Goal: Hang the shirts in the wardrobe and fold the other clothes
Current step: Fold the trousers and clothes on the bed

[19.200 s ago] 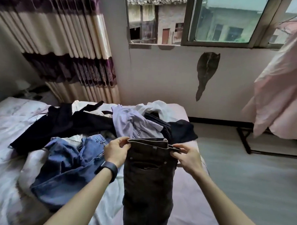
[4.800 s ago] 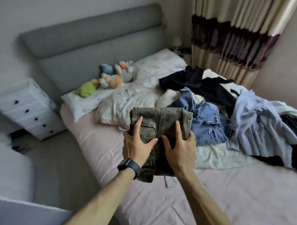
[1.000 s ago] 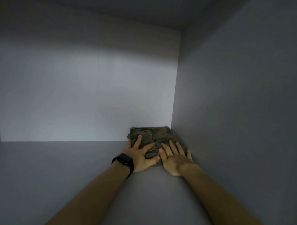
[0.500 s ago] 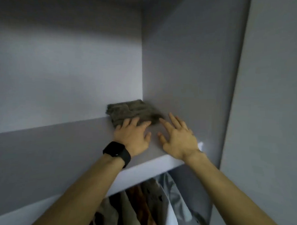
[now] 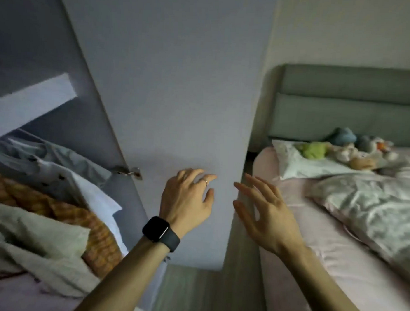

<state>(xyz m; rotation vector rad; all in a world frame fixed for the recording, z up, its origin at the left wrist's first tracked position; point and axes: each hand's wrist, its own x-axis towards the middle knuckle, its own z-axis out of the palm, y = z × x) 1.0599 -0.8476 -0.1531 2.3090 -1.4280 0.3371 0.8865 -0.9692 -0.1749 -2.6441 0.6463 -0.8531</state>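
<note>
Left hand and right hand hang empty at lower centre, fingers loosely spread, with nothing in their grasp. Behind them the open wardrobe door fills the middle of the frame and stands between the wardrobe and the bed on the right, where a rumpled duvet lies. Hanging shirts crowd the wardrobe at lower left, against an orange knit. Plush toys sit at upper right. A metal hinge shows left of the hands, and a black smartwatch wraps the left wrist.
</note>
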